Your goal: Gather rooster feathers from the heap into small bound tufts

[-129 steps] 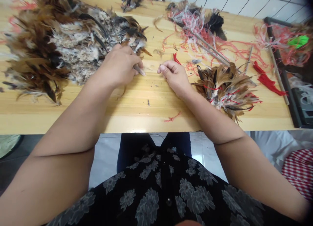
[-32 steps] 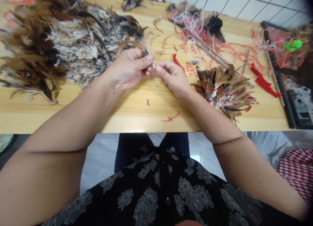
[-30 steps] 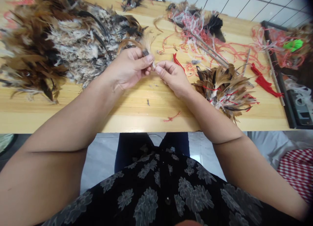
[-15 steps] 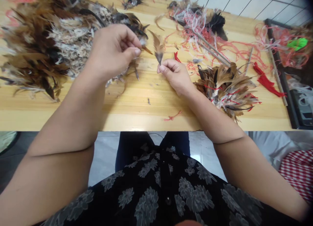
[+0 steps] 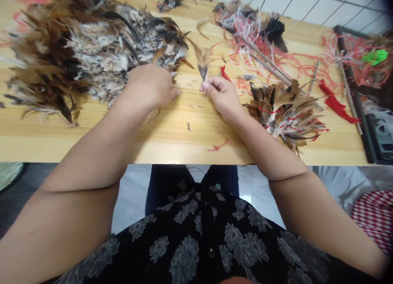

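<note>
- Right hand: fingers pinched tight on the quill ends of a small tuft of brown feathers with grey bases. The tuft stands upright above the fingertips, clear of the pale wooden counter.
- Left hand: palm down at the near right edge of a large loose pile of brown, white and black feathers, touching its fringe. The fingers curl under toward the counter, and it cannot be told whether they grip anything.
- Relation of the hands: near each other but apart, with a strip of bare counter between them. The tuft rises just right of the pile's nearest feathers.
- Bundle of tan and brown feathers bound with red string: lies on the counter just right of the right wrist.
- Tangle of red and white plastic strings: on the far side of the counter. Thin grey sticks lie slantwise from it toward the bundle.
- Folded red strip: on the counter to the right of the bundle.
- Short red thread scrap: near the counter's front edge, beside the right forearm.
- Black frame: at the right end of the counter, with a bright green piece among red strings beyond it.
- Black garment with grey flower print: fills the foreground below the counter edge
</note>
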A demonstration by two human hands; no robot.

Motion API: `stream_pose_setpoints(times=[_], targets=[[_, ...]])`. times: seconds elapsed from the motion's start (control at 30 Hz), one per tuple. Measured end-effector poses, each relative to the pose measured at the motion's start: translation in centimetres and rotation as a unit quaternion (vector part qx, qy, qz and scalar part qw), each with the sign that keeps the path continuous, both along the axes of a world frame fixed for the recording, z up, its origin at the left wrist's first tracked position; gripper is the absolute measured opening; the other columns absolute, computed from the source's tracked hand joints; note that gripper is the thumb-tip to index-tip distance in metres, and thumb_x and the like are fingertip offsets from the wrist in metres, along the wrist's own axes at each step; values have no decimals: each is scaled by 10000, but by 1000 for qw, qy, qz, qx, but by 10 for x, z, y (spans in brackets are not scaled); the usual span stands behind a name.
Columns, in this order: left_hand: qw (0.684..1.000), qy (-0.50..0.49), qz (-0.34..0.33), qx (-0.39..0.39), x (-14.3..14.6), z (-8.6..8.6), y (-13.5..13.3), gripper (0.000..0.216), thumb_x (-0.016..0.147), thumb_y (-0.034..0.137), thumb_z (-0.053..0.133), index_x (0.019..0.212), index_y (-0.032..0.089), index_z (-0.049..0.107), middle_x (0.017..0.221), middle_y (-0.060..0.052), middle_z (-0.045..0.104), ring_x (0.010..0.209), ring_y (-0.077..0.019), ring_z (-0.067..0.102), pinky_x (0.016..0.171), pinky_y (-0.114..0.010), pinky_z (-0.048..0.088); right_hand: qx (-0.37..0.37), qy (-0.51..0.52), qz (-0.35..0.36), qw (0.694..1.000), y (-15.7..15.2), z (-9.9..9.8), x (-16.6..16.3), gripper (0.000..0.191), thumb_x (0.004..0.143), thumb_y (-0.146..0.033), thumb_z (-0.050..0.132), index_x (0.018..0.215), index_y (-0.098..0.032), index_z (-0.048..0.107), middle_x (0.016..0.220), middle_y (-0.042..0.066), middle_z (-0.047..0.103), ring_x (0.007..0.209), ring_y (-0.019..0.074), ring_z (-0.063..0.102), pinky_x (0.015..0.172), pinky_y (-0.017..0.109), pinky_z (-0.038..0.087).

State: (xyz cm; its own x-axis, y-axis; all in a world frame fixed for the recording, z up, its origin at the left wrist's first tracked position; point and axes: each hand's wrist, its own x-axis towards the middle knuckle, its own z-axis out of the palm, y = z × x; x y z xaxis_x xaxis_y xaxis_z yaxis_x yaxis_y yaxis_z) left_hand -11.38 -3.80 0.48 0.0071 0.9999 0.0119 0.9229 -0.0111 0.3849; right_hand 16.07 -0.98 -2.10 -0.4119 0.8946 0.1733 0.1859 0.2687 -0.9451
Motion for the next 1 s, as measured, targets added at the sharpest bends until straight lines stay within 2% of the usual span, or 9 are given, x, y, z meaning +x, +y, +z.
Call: stream_pose_setpoints(times=[0.1,0.2,0.3,0.4,0.5,0.6,0.67,0.83,1.0], targets=[[998,-56,-26,7,-4,-7,1,341,932,410,898,777,272,628,965,-90,780,1436,-484,793,1405,-617,543,1,1,1,1000,-1,0,-1,535,1168,-673,904,922,-225,744,901,-10,638,925,167,576,911,322,521],[995,-95,-34,22,3,7,-4,279,982,399,846,815,275,659,971,-83,809,1370,-424,809,1388,-548,553,-5,0,-10,1000,-1,1,-1,539,1150,-689,923,931,-228,746,895,-11,653,924,168,578,915,321,544],[986,-145,-32,72,18,33,-15,153,962,337,845,895,266,728,1012,-82,888,1058,-299,790,1215,-442,631,-13,0,-19,1000,-1,2,-1,511,1147,-669,934,955,-223,773,928,1,701,957,174,609,939,325,566],[948,-304,-35,89,35,42,-19,148,983,315,896,934,287,760,883,-17,871,790,-224,700,929,-414,648,-20,5,-21,1000,-2,3,-2,503,1136,-656,948,961,-211,793,964,13,745,1013,184,666,972,329,587],[904,-416,-33,90,49,28,-10,225,1045,163,904,938,269,738,778,18,810,695,-205,734,812,-388,640,-35,27,-11,999,-3,3,-3,529,1107,-683,972,952,-205,809,985,18,792,1068,195,729,1023,338,625],[892,-436,-7,114,61,11,1,423,1022,-121,806,879,237,631,664,78,667,603,-161,741,714,-283,581,-59,56,-3,997,-3,3,-4,546,1055,-706,1020,945,-207,827,1031,30,856,1143,213,792,1100,355,668],[891,-436,-11,125,65,6,4,498,1012,-214,759,873,233,588,660,97,634,578,-139,741,656,-223,520,-73,72,0,995,-3,1,-4,543,1019,-702,1055,947,-209,838,1053,33,882,1153,215,808,1115,361,682],[879,-445,-49,164,69,4,3,541,992,-287,703,891,228,571,702,110,632,609,-129,778,599,-164,450,-74,75,7,994,1,-5,-4,544,985,-703,1087,953,-218,844,1059,36,897,1113,209,803,1086,366,686],[872,-452,-77,169,71,3,0,517,958,-294,664,885,214,598,732,103,646,661,-126,806,631,-175,474,-39,62,19,997,7,-15,-5,579,1028,-768,1032,966,-231,824,1038,29,864,1061,203,769,1039,370,667]])
